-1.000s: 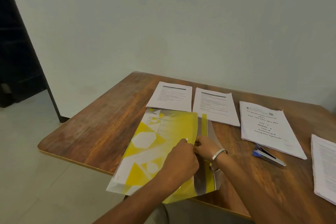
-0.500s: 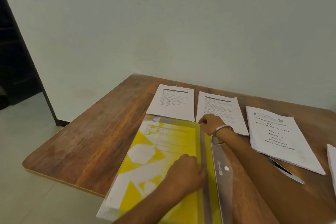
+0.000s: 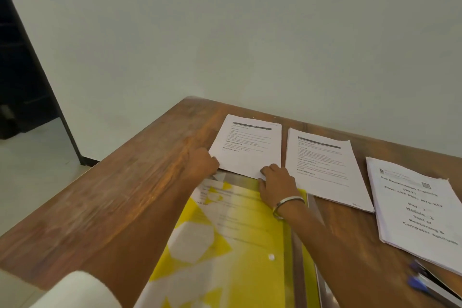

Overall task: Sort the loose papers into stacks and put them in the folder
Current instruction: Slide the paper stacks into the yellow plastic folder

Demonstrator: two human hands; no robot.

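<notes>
Left hand [image 3: 203, 164], right hand [image 3: 276, 182] gripping paper stack's [image 3: 250, 150] near corners

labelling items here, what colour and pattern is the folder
Yellow with white geometric shapes, translucent: folder, best seen in the head view.

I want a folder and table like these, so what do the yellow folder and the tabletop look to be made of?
The yellow folder looks like thin, glossy translucent plastic: printed sheets show through its cover and light glares off it. The tabletop looks like brown wood or a wood-grain laminate with a smooth, low sheen; streaked grain shows, but solid wood or veneer cannot be told apart here.
</notes>
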